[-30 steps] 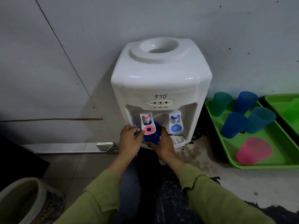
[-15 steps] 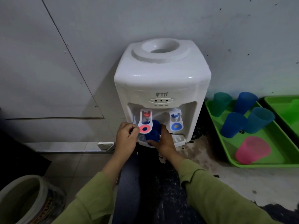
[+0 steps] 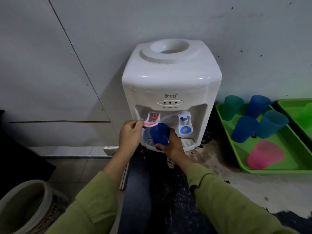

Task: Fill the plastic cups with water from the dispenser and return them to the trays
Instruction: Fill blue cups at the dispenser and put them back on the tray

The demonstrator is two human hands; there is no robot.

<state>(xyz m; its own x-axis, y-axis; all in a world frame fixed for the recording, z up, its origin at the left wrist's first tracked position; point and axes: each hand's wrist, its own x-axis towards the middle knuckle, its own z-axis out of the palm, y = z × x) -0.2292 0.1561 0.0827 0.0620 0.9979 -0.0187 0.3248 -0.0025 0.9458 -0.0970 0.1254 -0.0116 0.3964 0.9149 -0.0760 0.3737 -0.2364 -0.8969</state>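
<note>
A white water dispenser [image 3: 170, 81] stands on the floor against the wall. My right hand [image 3: 172, 146] grips a blue plastic cup [image 3: 159, 135] under the red tap, above the drip tray. My left hand [image 3: 130, 134] pinches the red tap lever [image 3: 150, 124], which is lifted outward. A blue tap lever [image 3: 185, 128] hangs untouched to the right. A green tray [image 3: 243, 152] at the right holds several cups: teal [image 3: 232, 105], blue [image 3: 258, 105], blue [image 3: 244, 128], teal [image 3: 271, 124] and pink [image 3: 263, 155].
A second green tray [image 3: 297, 114] lies at the far right edge. A pale bucket [image 3: 25, 206] stands at the lower left. A dark object [image 3: 20, 157] sits at the left by the wall. The floor by the dispenser is stained and wet-looking.
My left hand has pulled the red lever up and outward from its hanging position. The blue cup stays under the red tap in my right hand. The view has shifted slightly.
</note>
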